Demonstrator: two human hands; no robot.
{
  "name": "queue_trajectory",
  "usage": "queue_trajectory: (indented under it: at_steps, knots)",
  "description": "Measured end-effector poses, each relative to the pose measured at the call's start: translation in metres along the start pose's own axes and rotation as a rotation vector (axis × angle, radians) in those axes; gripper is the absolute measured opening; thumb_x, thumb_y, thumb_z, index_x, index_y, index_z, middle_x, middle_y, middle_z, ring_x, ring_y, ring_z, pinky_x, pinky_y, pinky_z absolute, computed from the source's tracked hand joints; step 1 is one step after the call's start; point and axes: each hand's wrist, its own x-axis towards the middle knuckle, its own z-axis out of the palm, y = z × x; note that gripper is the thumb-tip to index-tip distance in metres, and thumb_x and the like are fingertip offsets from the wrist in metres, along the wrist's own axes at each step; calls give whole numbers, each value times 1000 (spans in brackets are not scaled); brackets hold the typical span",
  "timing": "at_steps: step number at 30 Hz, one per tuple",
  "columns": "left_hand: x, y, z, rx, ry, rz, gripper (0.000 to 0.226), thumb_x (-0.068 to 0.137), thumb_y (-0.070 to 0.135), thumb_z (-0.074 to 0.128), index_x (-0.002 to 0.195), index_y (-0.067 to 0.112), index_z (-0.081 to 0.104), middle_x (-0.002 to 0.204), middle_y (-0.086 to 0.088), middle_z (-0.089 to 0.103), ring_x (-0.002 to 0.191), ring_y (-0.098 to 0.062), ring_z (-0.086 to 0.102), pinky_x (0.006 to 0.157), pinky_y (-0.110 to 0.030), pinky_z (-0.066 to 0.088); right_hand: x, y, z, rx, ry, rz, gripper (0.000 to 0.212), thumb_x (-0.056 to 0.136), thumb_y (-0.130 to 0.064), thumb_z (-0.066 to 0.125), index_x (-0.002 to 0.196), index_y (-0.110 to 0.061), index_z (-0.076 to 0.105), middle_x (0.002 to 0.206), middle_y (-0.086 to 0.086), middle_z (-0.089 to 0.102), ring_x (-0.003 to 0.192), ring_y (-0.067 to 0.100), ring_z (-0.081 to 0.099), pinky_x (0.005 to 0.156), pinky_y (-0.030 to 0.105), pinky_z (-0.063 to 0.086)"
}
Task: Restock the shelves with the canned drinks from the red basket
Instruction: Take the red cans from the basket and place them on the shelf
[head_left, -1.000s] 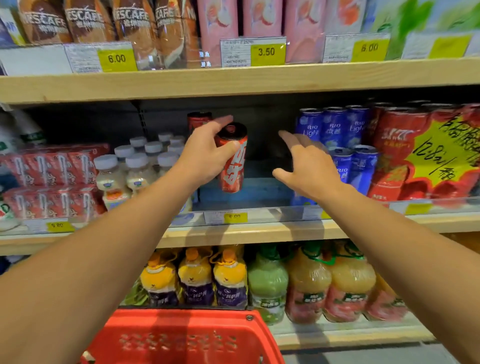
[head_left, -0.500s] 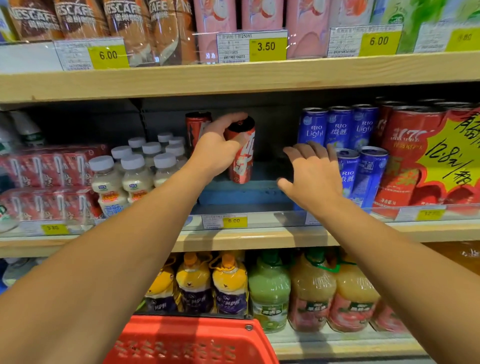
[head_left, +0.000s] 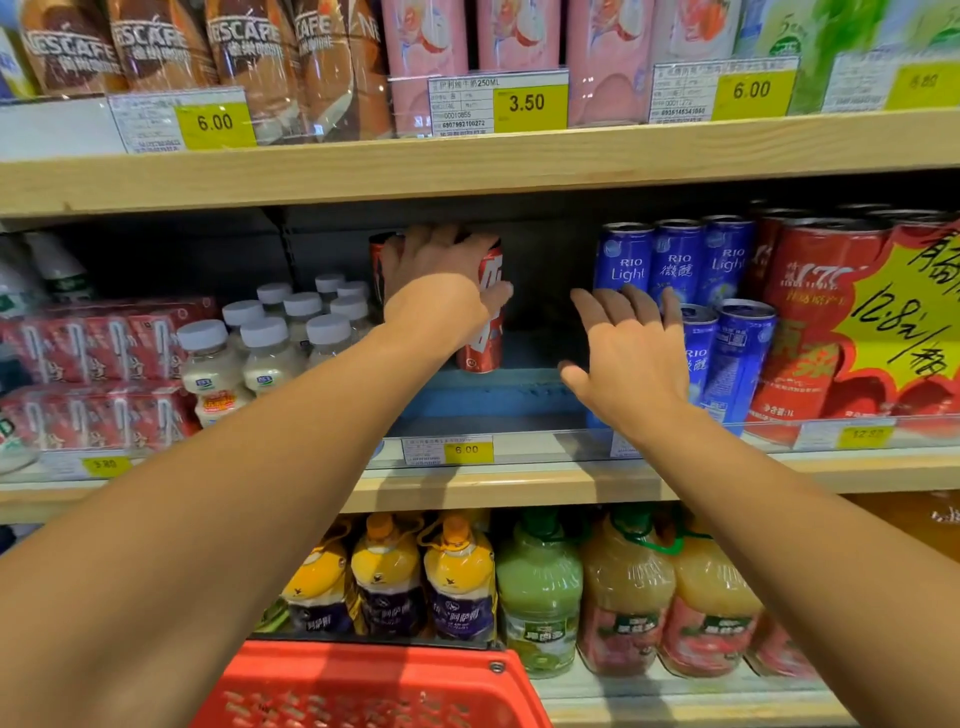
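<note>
Left hand (head_left: 441, 291) wrapped over top and side of red can (head_left: 483, 322), base at shelf (head_left: 493, 478) level, beside second can (head_left: 382, 260). Right hand (head_left: 631, 358) spread, empty. Probably rigid, smooth, moderately heavy; mid-wall grip, below fingers, safest.

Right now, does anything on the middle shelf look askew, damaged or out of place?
Nothing looks spilled or damaged. The one oddity is the red can gripped by the left hand: it tilts instead of standing upright like the blue cans. The right hand holds nothing.
</note>
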Motion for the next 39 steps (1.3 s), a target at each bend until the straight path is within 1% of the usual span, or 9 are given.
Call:
queue_trajectory:
  at_steps: [1, 3, 9, 10, 13, 14, 19, 26, 39]
  knots:
    - [1, 3, 1, 63, -6, 0, 61, 84, 58, 58, 138, 37, 41, 146, -3, 44, 136, -34, 33, 110, -52, 19, 0, 1, 1, -1, 4, -1, 76, 81, -48, 64, 147, -25, 33, 144, 4, 46, 139, 31, 31, 118, 53, 9]
    - [4, 5, 4, 121, -2, 12, 71, 79, 59, 63, 140, 35, 36, 147, -4, 43, 139, -34, 30, 113, -55, 12, 0, 1, 2, 1, 19, 1, 78, 81, -49, 64, 148, -26, 31, 144, 4, 45, 139, 31, 31, 118, 52, 9]
    - [10, 5, 13, 120, 32, 16, 70, 79, 54, 65, 139, 33, 35, 149, -8, 40, 141, -37, 25, 113, -60, 11, 0, -2, 4, 5, 45, 5, 77, 79, -48, 65, 146, -24, 34, 142, 6, 47, 135, 32, 34, 116, 52, 11]
    - [10, 6, 15, 120, 27, 16, 74, 78, 56, 65, 141, 33, 33, 150, -8, 39, 141, -37, 24, 113, -60, 10, 0, -3, 4, 5, 48, 6, 77, 79, -47, 66, 145, -24, 35, 142, 6, 47, 135, 32, 34, 116, 52, 11]
    - [8, 3, 18, 151, 4, 14, 96, 66, 68, 68, 144, 35, 24, 150, -11, 35, 142, -39, 21, 113, -62, 7, 0, -2, 5, -4, 46, 7, 77, 79, -48, 65, 145, -24, 34, 143, 7, 46, 136, 33, 33, 116, 52, 11]
    - [7, 2, 19, 156, 7, 14, 99, 64, 69, 70, 145, 35, 22, 149, -12, 36, 142, -39, 21, 113, -63, 6, 0, -2, 5, -10, 44, 6, 76, 80, -48, 65, 145, -24, 34, 143, 7, 45, 136, 32, 33, 116, 51, 11]
    - [8, -4, 22, 136, 45, 44, 95, 66, 63, 73, 143, 33, 27, 143, -15, 41, 137, -41, 29, 114, -63, 7, 0, -1, 5, -18, 41, 3, 76, 80, -47, 65, 145, -24, 34, 143, 7, 45, 137, 33, 33, 116, 51, 12]
    - [14, -18, 24, 153, 54, 82, 93, 66, 62, 73, 142, 30, 31, 144, -13, 44, 142, -37, 24, 114, -64, 4, -1, -1, 5, -13, 59, -1, 76, 79, -46, 67, 144, -23, 37, 141, 8, 48, 135, 34, 36, 116, 52, 14]
    - [13, -26, 30, 208, 109, 56, 91, 66, 62, 73, 140, 28, 33, 141, -14, 45, 137, -41, 29, 113, -65, 10, -1, -2, 9, -29, 59, 8, 76, 77, -45, 68, 143, -21, 38, 141, 9, 47, 135, 35, 35, 116, 53, 14]
